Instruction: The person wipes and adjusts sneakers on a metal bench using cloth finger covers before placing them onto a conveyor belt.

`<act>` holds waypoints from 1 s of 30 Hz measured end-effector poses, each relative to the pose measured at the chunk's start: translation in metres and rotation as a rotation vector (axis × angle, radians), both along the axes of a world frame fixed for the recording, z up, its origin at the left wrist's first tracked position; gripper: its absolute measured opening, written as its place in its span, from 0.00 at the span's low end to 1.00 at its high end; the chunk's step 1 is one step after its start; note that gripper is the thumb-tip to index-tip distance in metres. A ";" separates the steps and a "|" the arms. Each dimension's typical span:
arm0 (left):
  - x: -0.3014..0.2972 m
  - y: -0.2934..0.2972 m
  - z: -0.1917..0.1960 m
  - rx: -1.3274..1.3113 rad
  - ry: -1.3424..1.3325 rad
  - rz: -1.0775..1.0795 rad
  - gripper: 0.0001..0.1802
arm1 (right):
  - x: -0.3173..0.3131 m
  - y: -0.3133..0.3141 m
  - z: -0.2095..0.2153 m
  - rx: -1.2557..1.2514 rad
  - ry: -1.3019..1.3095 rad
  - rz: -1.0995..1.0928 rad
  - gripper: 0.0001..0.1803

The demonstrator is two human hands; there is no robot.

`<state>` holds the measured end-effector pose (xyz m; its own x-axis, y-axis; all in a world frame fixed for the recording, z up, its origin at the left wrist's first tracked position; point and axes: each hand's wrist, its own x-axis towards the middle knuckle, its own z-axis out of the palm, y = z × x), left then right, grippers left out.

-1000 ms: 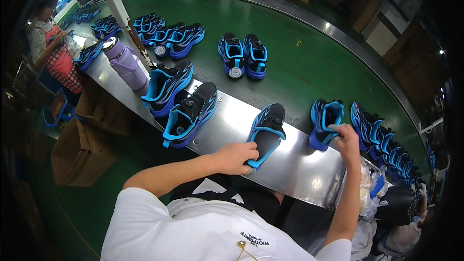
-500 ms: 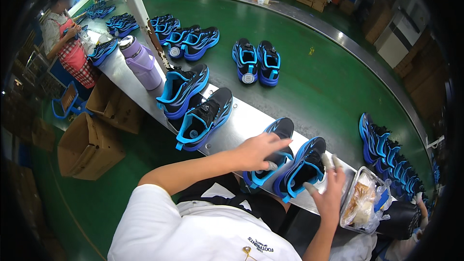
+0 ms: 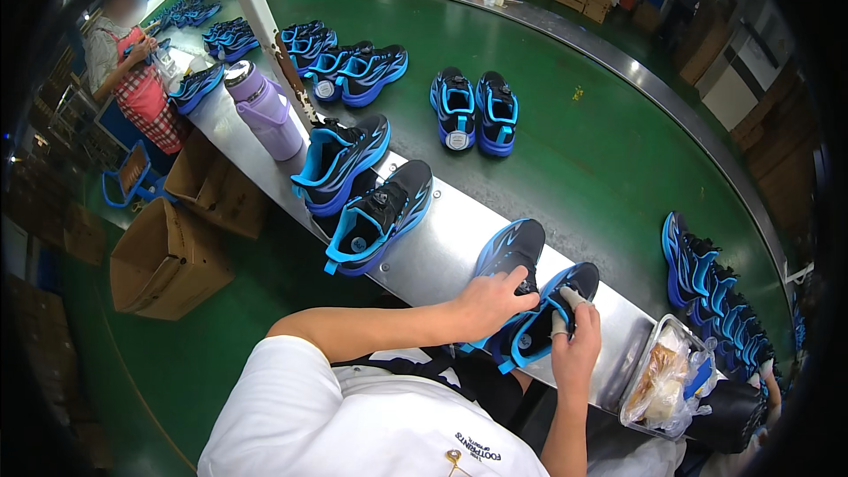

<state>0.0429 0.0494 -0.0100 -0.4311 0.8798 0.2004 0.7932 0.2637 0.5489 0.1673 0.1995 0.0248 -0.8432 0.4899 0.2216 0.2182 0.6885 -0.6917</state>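
"Both hands have moved in over the past half-second: the right hand (image 3: pixel 579 343), spread beside the shoe before, now meets the right sneaker (image 3: pixel 537 333), and the left hand (image 3: pixel 488 307) has dropped lower over its mate."

"How are they posed?"

"Left forearm crosses the body, palm down, fingers bent at the tongue of the left sneaker (image 3: pixel 514 246); whether they grip it, I cannot tell. Right forearm rises steeply, index finger and thumb parted at the collar (fingertips look pale and covered); a pinch cannot be confirmed."

"And the pair's position?"

"Side by side on a steel ledge (image 3: pixel 455 228), toes angled toward a green work surface (image 3: pixel 609 146). Hands hide much of the left sneaker's rear and part of the right one's opening."

"What surrounds them?"

"Two more black-and-blue sneakers (image 3: pixel 384 216) to the left, then a purple bottle (image 3: pixel 268 122) beside a chipped white post (image 3: pixel 252 9), which partly blocks the view behind. At right, a metal tray (image 3: pixel 638 371) holds clear plastic bags (image 3: pixel 669 382), near a row of sneakers (image 3: pixel 702 274). Open cardboard cartons (image 3: pixel 168 269) stand below, left."
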 end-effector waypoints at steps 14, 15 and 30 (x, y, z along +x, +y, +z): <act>-0.027 -0.020 -0.016 0.159 0.077 -0.187 0.17 | 0.021 -0.001 -0.016 0.364 -0.069 0.183 0.17; -0.028 -0.021 -0.015 0.158 0.080 -0.186 0.17 | 0.022 -0.001 -0.016 0.352 -0.081 0.176 0.17; -0.015 -0.005 -0.011 -0.019 0.484 -0.326 0.09 | 0.018 0.006 -0.010 0.433 0.001 0.201 0.17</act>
